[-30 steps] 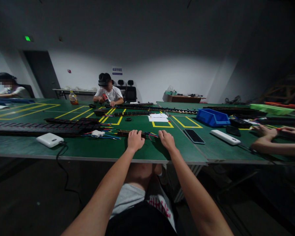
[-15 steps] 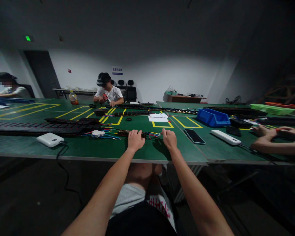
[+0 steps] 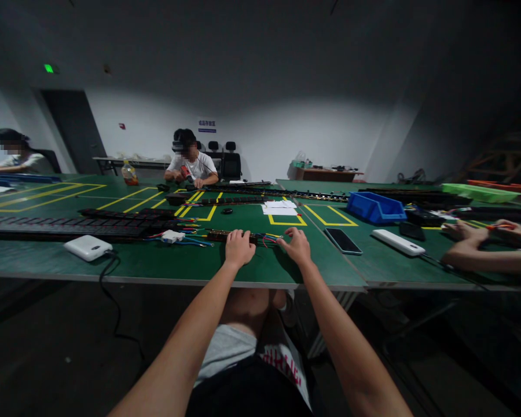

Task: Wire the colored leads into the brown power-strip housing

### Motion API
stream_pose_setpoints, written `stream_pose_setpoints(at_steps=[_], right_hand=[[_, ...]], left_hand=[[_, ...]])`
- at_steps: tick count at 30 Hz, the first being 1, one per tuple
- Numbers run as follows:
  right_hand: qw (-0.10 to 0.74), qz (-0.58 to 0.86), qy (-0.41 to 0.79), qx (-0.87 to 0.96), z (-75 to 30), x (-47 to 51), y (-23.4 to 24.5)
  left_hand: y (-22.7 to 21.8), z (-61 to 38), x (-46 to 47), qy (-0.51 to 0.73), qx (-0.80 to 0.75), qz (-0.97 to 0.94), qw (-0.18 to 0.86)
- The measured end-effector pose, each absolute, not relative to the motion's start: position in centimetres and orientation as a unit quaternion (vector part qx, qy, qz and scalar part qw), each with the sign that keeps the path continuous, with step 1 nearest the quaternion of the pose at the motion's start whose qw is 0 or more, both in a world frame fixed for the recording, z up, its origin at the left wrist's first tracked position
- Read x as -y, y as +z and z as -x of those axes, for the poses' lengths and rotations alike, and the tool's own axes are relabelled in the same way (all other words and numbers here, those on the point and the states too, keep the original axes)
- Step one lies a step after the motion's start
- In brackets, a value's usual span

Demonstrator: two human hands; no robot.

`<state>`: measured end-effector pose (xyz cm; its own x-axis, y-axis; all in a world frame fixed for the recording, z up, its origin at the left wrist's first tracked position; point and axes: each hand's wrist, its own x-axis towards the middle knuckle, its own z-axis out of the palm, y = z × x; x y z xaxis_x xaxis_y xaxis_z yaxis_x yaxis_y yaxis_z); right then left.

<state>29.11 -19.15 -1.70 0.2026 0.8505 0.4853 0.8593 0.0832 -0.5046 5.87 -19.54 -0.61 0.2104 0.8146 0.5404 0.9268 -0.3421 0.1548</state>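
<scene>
Under my left hand (image 3: 239, 248) lies a short dark strip (image 3: 217, 236) with coloured wires coming out of both ends. That hand's fingers are bent over the strip and hold it against the green table. To the right, thin red, blue and other wires (image 3: 270, 239) fan out from the strip. My right hand (image 3: 297, 245) is at the tips of these wires, thumb and forefinger apart with a gap between them. Left of the strip sits a white connector block (image 3: 172, 236) with blue wires leading off it.
A phone (image 3: 344, 241) and a white power bank (image 3: 398, 242) lie to the right, near a blue bin (image 3: 375, 208). Another white power bank (image 3: 88, 247) with a black cable is on the left. Co-workers sit across and at both sides; one co-worker's hands (image 3: 473, 233) work at far right.
My right hand's fingers have spread from a closed pinch at the wire ends, and the hand has shifted slightly left. My left hand stays on the strip.
</scene>
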Motion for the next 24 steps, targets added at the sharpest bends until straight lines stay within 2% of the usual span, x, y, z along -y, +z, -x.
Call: stream_pose_setpoints(at_steps=[5,9,13,16,21,24], right_hand=[[0.341,0.677,-0.019,0.651,-29.17,18.99,-1.52],[0.389,0.636,-0.021,0.666,-28.92,18.84,-1.45],[0.371,0.641,0.031,0.671,-28.62,18.95,-1.43],[0.379,0.663,0.016,0.645,-28.62,19.11,-1.26],[0.313,0.679,0.000,0.665,-28.83,19.14,-1.09],[0.322,0.678,-0.020,0.661,-28.97,19.11,-1.24]], left_hand=[[-0.46,-5.88,19.63,-0.273,0.565,0.772,0.101],[-0.36,-5.95,19.77,-0.275,0.565,0.771,0.105],[-0.34,-5.95,19.79,-0.273,0.567,0.770,0.108],[-0.37,-5.92,19.71,-0.271,0.567,0.770,0.109],[-0.42,-5.86,19.63,-0.270,0.567,0.770,0.115],[-0.49,-5.85,19.62,-0.270,0.565,0.771,0.117]])
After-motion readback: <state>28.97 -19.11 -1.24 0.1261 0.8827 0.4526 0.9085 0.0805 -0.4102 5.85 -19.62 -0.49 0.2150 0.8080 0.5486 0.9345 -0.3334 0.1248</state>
